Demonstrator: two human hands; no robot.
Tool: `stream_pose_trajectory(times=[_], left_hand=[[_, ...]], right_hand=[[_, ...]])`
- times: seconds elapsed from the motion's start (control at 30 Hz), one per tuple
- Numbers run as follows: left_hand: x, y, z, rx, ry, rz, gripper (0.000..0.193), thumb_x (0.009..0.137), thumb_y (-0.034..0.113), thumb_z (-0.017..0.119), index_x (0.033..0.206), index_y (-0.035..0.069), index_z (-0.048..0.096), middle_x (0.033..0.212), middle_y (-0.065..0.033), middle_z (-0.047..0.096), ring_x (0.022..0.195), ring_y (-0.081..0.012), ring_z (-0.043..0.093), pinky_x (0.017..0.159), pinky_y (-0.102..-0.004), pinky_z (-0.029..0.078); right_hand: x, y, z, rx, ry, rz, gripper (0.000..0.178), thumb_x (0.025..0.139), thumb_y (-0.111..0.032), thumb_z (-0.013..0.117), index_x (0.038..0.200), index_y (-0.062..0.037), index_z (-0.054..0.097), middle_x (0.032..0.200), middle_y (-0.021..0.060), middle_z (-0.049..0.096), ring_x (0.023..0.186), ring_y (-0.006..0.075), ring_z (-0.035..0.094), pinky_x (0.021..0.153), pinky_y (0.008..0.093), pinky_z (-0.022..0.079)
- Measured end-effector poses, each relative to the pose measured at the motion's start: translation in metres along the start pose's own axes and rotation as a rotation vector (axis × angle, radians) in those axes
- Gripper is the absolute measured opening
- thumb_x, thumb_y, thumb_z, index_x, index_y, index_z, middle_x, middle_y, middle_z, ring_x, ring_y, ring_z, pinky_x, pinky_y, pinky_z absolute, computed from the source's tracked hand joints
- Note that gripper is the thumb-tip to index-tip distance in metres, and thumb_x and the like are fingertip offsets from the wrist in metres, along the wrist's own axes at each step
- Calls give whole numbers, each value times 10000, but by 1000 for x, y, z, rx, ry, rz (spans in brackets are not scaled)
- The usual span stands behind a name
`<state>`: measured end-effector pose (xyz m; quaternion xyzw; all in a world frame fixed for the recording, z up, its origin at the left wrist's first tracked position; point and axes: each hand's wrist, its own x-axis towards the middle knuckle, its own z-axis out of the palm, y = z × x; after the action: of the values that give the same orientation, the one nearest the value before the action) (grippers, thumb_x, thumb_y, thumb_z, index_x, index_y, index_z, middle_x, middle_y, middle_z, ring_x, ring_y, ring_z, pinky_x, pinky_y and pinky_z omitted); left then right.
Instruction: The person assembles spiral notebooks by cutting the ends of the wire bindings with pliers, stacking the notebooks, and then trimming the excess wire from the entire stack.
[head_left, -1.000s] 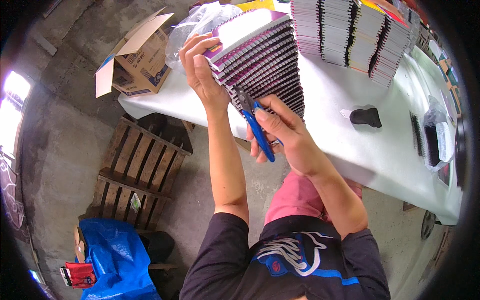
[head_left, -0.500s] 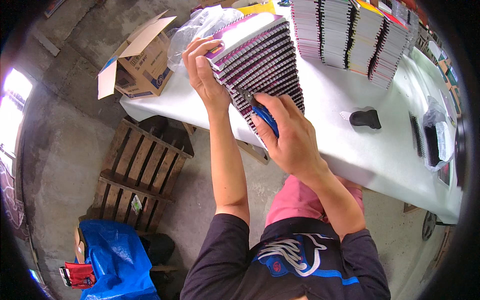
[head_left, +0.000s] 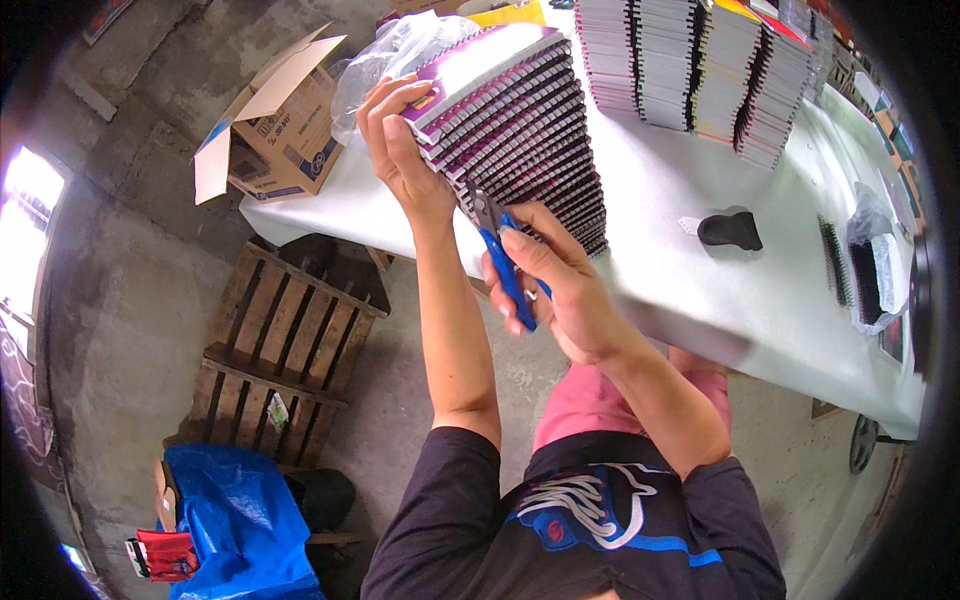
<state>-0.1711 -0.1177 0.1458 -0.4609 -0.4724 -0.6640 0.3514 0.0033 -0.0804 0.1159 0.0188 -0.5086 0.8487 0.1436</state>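
Observation:
A tall stack of spiral-bound notebooks (head_left: 530,130) with purple covers stands at the table's near edge, its coil bindings facing me. My left hand (head_left: 405,150) grips the stack's left side, fingers over the top cover and thumb along the edge. In my right hand (head_left: 555,265) is a pair of pliers (head_left: 505,270) with blue handles, the fingers wrapped round them. The grey jaws point up at the coil ends on the stack's left corner, just below my left hand. Whether the jaws touch a coil is too small to tell.
More spiral-bound stacks (head_left: 690,75) stand at the back right of the white-covered table (head_left: 680,270). A black object (head_left: 730,231) and black coils (head_left: 833,262) lie to the right. An open cardboard box (head_left: 285,130) is at left, near clear plastic (head_left: 400,60). A wooden pallet (head_left: 285,340) leans below.
My right hand has turned the pliers and shifted slightly down and left, so the handles now show more fully and spread apart. My left hand stays on the stack.

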Motion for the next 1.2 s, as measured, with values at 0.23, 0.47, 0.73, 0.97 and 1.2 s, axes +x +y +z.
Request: stream_pose_trajectory(times=[0.23, 0.47, 0.73, 0.97, 1.2], left_hand=[[1, 0, -4, 39, -13, -24, 477, 972, 372, 273, 953, 22, 597, 1054, -128, 552, 1123, -249, 464, 997, -407, 332], [1, -1, -2, 45, -15, -27, 490, 971, 391, 270, 971, 15, 584, 1068, -135, 550, 1119, -232, 477, 1007, -407, 340], [1, 0, -2, 62, -14, -17, 489, 975, 374, 257, 971, 13, 587, 1072, -135, 548, 1063, -215, 511, 961, -375, 392], [3, -1, -3, 96, -26, 3, 497, 977, 373, 247, 963, 9, 586, 1066, -137, 549, 1054, -220, 514, 946, -374, 396], [2, 2, -1, 120, -27, 19, 511, 979, 370, 227, 954, 6, 584, 1040, -136, 562, 1050, -227, 511, 964, -379, 373]], right_hand=[[4, 11, -12, -1141, 339, -705, 359, 867, -295, 574, 1170, -111, 514, 1002, 101, 518, 913, 261, 516, 777, 397, 376], [8, 15, -13, -1389, 408, -803, 404, 827, -317, 615, 1187, -155, 525, 1044, 83, 493, 956, 252, 485, 819, 401, 317], [12, 14, -17, -1412, 424, -834, 391, 816, -328, 630, 1160, -163, 547, 1052, 67, 486, 956, 232, 480, 794, 386, 309], [15, 6, -18, -1090, 221, -684, 269, 855, -274, 605, 1069, -115, 563, 814, 64, 543, 708, 206, 569, 585, 310, 432], [8, 1, -18, -735, 150, -418, 282, 865, -265, 591, 1078, -84, 548, 831, 101, 578, 728, 257, 578, 641, 346, 451]])
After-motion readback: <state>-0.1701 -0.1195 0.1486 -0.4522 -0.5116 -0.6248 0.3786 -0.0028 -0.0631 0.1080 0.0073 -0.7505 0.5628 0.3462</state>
